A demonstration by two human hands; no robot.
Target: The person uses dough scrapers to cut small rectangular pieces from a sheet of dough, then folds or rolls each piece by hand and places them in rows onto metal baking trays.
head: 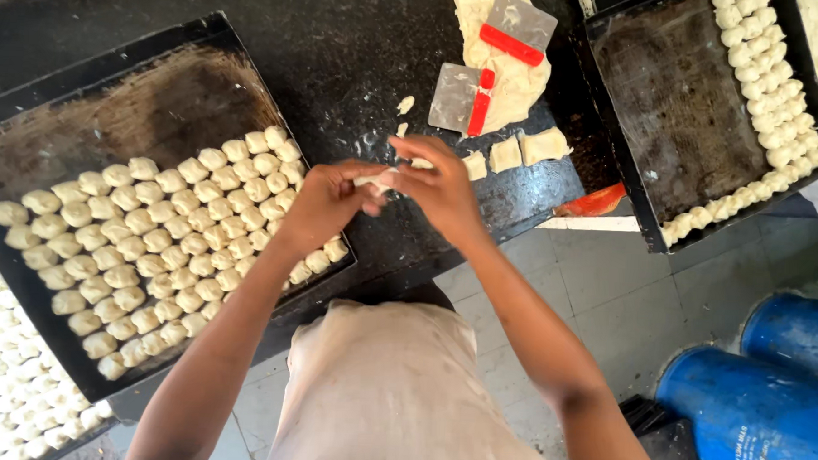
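Far left edge: part of a tray [4, 397] packed with small pale dough pieces. Next to it, large dark baking tray [115, 93] on the black counter [343, 46]; its near half is filled with rows of shaped dough pieces [155, 239], far half bare and floury.

Centre: left hand [324, 204] and right hand [438, 190] meet above the counter, just past the big tray's right corner. Both sets of fingers pinched narrow on one small dough piece [374, 178] held between them, off the counter surface. Most of it is hidden by the fingers, so shape is unclear.

Behind the hands: two metal dough scrapers with red handles, one [463, 99] on the counter, one [516, 30] lying on a slab of rolled dough [514, 79]. Three cut dough squares [520, 150] sit just right of the hands, near the counter edge. Small scraps [404, 105] lie near the first scraper.

Right: second dark tray [676, 103], dough pieces [767, 97] lined along its right and near edges, the rest bare. Lower right, on the tiled floor [625, 283]: blue drums [765, 415]. Bottom centre: person's beige apron [385, 392].
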